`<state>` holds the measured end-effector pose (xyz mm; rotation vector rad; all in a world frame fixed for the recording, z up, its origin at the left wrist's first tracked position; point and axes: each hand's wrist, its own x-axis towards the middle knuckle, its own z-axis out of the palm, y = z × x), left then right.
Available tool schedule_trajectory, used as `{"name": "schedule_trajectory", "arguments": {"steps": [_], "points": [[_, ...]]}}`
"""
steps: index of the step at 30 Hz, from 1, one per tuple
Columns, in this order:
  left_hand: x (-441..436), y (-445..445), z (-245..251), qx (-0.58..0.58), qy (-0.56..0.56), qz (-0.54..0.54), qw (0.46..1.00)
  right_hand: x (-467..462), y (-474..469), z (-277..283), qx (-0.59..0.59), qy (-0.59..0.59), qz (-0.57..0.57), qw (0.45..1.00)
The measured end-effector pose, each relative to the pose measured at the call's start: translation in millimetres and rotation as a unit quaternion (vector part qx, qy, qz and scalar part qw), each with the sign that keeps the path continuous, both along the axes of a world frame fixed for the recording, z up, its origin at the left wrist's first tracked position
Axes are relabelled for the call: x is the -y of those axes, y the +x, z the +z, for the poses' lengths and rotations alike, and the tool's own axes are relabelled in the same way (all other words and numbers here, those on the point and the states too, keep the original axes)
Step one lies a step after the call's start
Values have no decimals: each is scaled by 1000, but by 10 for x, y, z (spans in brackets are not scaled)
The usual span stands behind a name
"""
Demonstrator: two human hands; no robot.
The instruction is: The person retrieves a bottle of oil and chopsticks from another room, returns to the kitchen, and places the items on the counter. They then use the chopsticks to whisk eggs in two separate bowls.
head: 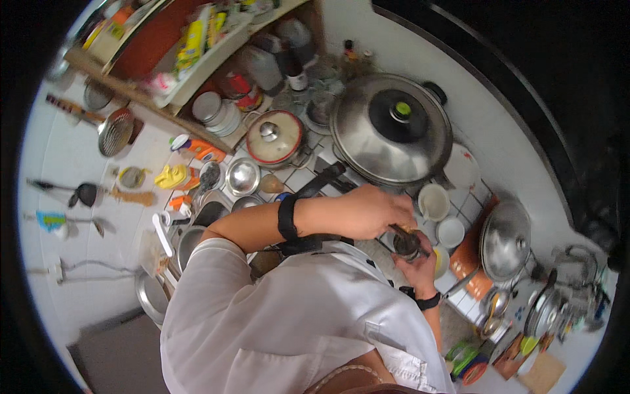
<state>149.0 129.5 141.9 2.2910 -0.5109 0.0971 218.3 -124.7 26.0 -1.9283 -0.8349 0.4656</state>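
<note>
My left hand (376,212) reaches in from the left, with a black band on its wrist. Its fingers pinch a thin brown piece (399,229), perhaps a utensil, at the mouth of a small dark jar (407,245). Below it, my right hand (417,270) wraps around that jar and holds it close before my white shirt. What the jar contains cannot be made out. Beside the hands stand a pale mug (434,202), a white cup (450,232) and a yellowish dish (441,262), partly hidden by my right hand.
A large lidded steel wok (392,130) stands beyond my hands, near a red-rimmed lidded pot (274,138). To the right, a domed metal lid (506,241) is by an orange mat (472,270). Left are a steel bowl (242,176), cleaning bottles (177,176) and a hanging skimmer (116,132).
</note>
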Motion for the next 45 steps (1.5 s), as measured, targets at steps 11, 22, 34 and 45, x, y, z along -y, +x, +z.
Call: {"name": "schedule_trajectory", "arguments": {"steps": [11, 22, 34, 45], "points": [[-170, -593, 223, -37, 90, 174, 980, -429, 43, 104, -16, -35, 105, 994], [-135, -1045, 237, -72, 94, 242, 963, -730, 6, 147, 66, 1, 230, 971], [-99, -1322, 151, 46, 23, 308, 950, -873, -39, 152, 47, -31, 264, 963], [-294, -1352, 66, -1, 22, 307, 951, -993, -135, 176, 11, -50, 264, 963]]}}
